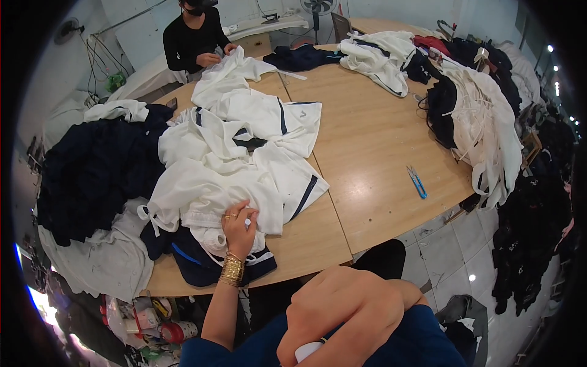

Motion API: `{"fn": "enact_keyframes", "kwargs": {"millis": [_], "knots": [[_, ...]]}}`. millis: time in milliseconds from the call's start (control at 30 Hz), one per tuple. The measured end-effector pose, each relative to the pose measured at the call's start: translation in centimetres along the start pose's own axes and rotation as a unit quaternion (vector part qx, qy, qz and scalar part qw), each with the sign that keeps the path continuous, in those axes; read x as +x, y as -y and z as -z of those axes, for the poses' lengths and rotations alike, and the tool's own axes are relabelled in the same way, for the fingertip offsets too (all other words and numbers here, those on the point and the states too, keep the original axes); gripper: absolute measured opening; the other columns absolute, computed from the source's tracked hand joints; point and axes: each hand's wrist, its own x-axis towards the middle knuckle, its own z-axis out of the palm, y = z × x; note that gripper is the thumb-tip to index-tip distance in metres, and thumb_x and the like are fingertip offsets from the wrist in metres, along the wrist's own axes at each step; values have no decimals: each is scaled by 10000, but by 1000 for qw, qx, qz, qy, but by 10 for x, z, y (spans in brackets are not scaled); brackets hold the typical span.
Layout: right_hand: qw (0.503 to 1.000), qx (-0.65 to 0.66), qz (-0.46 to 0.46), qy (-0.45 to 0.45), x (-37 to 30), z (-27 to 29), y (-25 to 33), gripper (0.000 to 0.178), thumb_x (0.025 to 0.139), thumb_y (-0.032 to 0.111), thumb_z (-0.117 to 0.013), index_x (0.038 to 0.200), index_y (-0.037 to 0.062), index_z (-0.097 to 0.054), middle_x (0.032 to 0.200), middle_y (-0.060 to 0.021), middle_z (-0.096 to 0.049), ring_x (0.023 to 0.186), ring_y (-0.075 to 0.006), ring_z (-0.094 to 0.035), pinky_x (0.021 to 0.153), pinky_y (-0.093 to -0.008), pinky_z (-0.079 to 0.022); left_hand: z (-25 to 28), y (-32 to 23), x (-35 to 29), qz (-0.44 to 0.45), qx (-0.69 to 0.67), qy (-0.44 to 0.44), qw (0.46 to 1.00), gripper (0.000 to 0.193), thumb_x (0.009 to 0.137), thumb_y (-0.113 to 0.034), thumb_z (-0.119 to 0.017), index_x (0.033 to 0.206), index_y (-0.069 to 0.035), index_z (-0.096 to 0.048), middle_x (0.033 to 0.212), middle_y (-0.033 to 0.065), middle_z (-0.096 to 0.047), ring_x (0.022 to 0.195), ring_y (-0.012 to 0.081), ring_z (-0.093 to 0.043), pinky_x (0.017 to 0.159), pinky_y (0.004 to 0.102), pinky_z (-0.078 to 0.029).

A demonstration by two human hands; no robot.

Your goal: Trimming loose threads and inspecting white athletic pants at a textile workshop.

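My left hand [239,227], with gold bracelets at the wrist, is closed over the near waistband of a pair of white shorts [269,177] with navy stripes. A small whitish bit shows between its thumb and fingers. Close to the camera, my right hand [342,306] is raised above my lap with its fingers curled under. Part of a white object [309,350] shows below it, but what the fingers hold is hidden. Beneath the white shorts lies a navy garment [195,263] with a blue stripe. More white clothing [235,79] stretches toward the far edge.
Blue thread snips [417,183] lie on the wooden table [379,140]. A dark pile [98,165] is heaped at left, and white garments with loose strings [483,122] at right. Across the table a person in black [194,43] handles white cloth. Black clothes [529,244] hang at far right.
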Motion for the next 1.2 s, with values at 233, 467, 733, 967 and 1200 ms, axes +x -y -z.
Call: {"fn": "enact_keyframes", "kwargs": {"millis": [233,467,733,967,1200], "knots": [[994,-24,60,-83,0,4,-7,248,855,147,-597,996,-56,-621,937,-192,-652,699,-239,-616,589,-257,-493,0,4,-1,1,15,-1,1000,42,773,-139,-631,809,-119,-634,1069,10,-602,978,241,-528,860,382,-363],[949,-280,-127,64,0,42,13,345,848,247,-600,1013,-55,-630,906,-148,-669,718,-236,-630,635,-286,-487,-2,3,-2,2,3,-4,1000,44,770,-133,-631,812,-126,-638,1070,17,-602,986,246,-529,864,386,-361],[956,-293,-8,16,-8,48,22,261,765,170,-672,997,52,-689,874,-94,-659,693,-195,-634,574,-260,-486,-1,3,-1,11,3,-1,1000,47,769,-131,-632,815,-128,-641,1066,22,-604,978,244,-531,877,391,-358],[920,-366,71,122,7,38,40,120,816,81,-622,914,11,-615,819,-188,-638,607,-187,-579,494,-208,-445,-2,0,4,0,-1,-5,1000,46,782,-138,-626,818,-114,-639,1064,27,-607,971,240,-531,873,383,-352],[920,-387,27,59,-7,45,31,190,852,166,-629,1000,69,-559,878,-230,-630,567,-233,-602,503,-276,-472,-1,3,-3,-2,-4,-10,1000,59,747,-120,-644,806,-121,-642,1069,28,-605,967,247,-533,861,393,-361]]}}
